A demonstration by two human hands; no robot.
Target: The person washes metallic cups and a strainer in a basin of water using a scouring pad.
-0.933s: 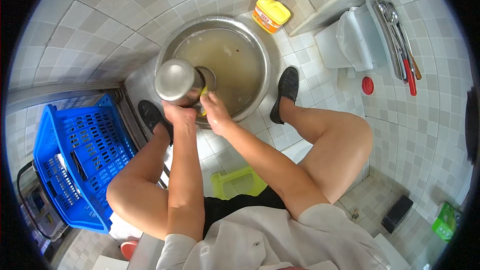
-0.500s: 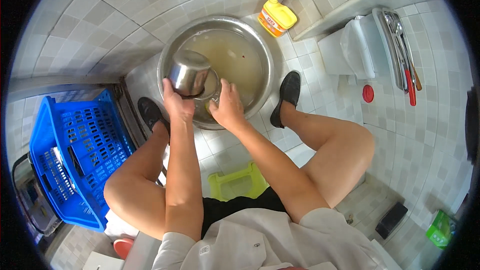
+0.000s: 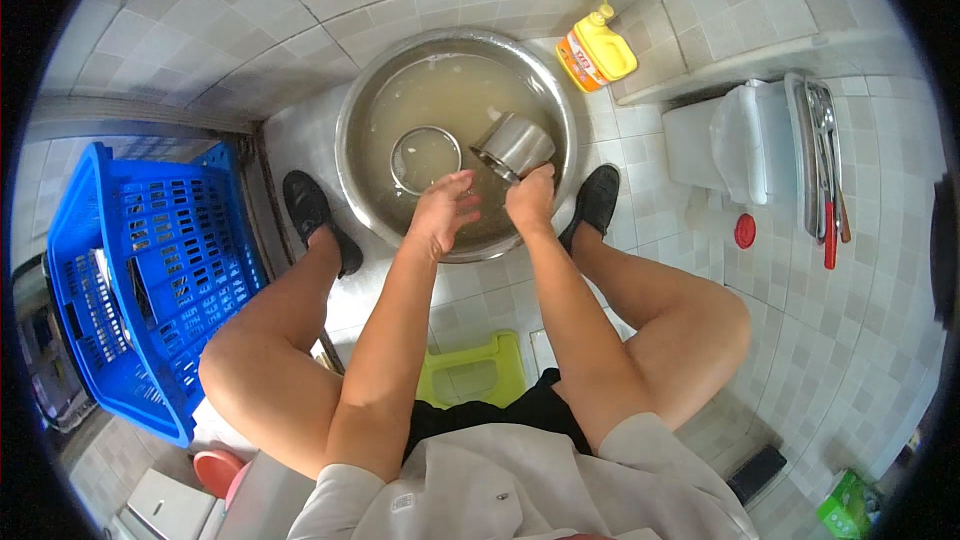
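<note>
Moved from frame centre-left to upper centre: steel cup, gripped by right hand alone; left hand released, fingers spread, above basin; likely rinsing.

To your left a blue slatted plastic crate stands on the tiled floor, and a lime-green low stool sits under you between your legs. To your right you have a yellow detergent jug by the step, a white lidded tub, a metal tray of utensils and a small red cap.
</note>
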